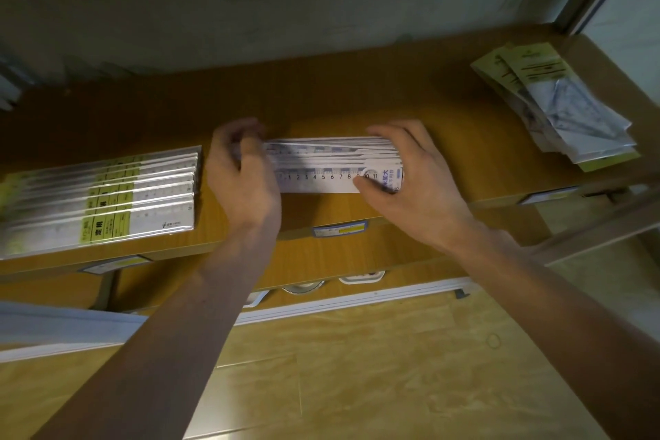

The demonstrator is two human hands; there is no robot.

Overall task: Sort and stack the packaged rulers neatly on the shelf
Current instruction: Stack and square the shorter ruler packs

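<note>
Head view: I am squaring the middle ruler stack [332, 164] on the shelf [464, 154], left hand [243, 168] and right hand [407, 168] gripping its ends, judging the loose packets [557, 107] need sorting next.

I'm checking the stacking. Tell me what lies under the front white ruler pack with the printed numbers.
The front white ruler pack rests on the wooden shelf, leaning against more packs behind. The left hand and right hand cover both ends.

Dim room: wooden shelf unit [357, 107] against a pale wall [321, 3], wood-patterned floor [375, 368].
</note>
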